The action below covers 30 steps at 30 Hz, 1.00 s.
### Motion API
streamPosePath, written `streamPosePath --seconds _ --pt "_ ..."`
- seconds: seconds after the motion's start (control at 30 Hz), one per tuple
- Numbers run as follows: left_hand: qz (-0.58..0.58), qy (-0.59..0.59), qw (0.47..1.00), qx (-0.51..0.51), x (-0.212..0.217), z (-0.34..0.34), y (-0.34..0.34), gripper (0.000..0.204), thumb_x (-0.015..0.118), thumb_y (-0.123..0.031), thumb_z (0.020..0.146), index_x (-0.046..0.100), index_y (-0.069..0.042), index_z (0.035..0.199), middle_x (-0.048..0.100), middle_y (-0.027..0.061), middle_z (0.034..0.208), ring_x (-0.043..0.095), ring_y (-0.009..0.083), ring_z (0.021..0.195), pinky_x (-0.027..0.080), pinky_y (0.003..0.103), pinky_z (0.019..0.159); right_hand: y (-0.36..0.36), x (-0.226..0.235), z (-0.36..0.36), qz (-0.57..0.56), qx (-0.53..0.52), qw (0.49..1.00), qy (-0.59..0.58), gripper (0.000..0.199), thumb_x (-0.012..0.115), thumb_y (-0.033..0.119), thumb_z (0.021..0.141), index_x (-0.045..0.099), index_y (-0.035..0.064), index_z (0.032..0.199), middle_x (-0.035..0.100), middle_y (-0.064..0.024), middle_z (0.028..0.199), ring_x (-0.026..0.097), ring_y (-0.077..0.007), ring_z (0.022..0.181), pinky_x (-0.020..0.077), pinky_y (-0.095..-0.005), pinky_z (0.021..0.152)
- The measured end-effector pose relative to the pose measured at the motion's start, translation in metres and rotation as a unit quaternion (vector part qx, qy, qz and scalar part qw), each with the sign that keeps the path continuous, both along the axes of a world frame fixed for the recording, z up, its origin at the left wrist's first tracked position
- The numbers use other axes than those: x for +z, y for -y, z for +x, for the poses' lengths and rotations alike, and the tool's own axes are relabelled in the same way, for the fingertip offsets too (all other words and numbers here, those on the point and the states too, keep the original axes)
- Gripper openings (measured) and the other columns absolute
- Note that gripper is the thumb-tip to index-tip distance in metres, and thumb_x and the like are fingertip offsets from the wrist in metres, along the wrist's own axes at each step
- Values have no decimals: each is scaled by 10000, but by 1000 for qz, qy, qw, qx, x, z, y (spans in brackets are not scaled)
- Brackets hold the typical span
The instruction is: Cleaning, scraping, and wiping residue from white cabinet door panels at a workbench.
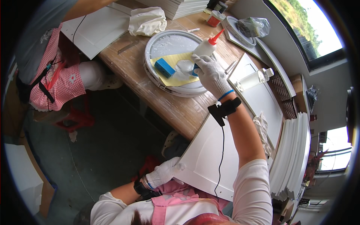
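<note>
Here the right hand point(210, 73) grips a glue bottle point(204, 48).

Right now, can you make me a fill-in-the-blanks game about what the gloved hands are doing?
1. The right hand holds a white squeeze bottle with a ____ tip.
2. The bottle is over a round white lid where a ____ block lies on yellow paper.
3. The left hand touches the edge of a white ____.

Missing words: red; blue; panel

We see a paint-smeared wooden workbench point(165, 101). Beyond its far end a window point(311, 26) admits daylight; below it lies a dark floor point(108, 150), perhaps concrete; right of it, stacked white panels point(292, 157).
</note>
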State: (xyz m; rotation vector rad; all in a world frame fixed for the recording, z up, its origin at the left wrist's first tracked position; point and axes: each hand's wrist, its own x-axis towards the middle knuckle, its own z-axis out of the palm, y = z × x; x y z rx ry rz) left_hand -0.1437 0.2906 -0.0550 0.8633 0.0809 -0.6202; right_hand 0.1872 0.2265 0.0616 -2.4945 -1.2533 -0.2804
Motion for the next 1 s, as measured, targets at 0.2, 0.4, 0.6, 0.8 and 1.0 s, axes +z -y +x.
streamPosePath --seconds 0.2,0.4,0.6,0.8,1.0 --pt "5 -3 1000 2 7 1 -1 472 494 -421 1025 508 -6 1250 574 67 1038 620 146 926 602 311 717 0 -2 -2 12 7 1000 8 408 680 12 828 636 45 1233 638 -167 1123 597 -356 1084 498 -389 925" --pt "16 2 1000 -9 2 2 -1 489 495 -431 1022 505 -1 1255 587 85 1072 634 155 934 607 308 712 3 0 3 -27 14 998 57 392 684 12 826 642 40 1215 642 -166 1120 593 -362 1087 499 -395 926" --pt "10 6 1000 -6 7 3 -5 493 494 -436 1022 499 -1 1255 587 87 1066 635 157 933 607 306 711 1 -6 2 30 18 999 4 396 689 8 821 637 41 1213 638 -165 1129 580 -364 1109 496 -404 929" --pt "7 1 1000 -13 4 4 0 508 496 -421 1024 478 4 1302 591 104 1106 637 171 953 615 318 708 22 -7 7 -45 -5 997 67 418 665 15 848 612 16 1262 641 -180 1170 621 -334 1062 506 -376 909" --pt "39 -27 999 20 20 -2 4 505 540 -414 1005 496 21 1259 616 101 1075 649 168 924 610 324 714 80 1 -35 515 -77 648 -555 297 595 148 974 570 -61 1184 644 -118 936 649 -185 734 569 -280 675"
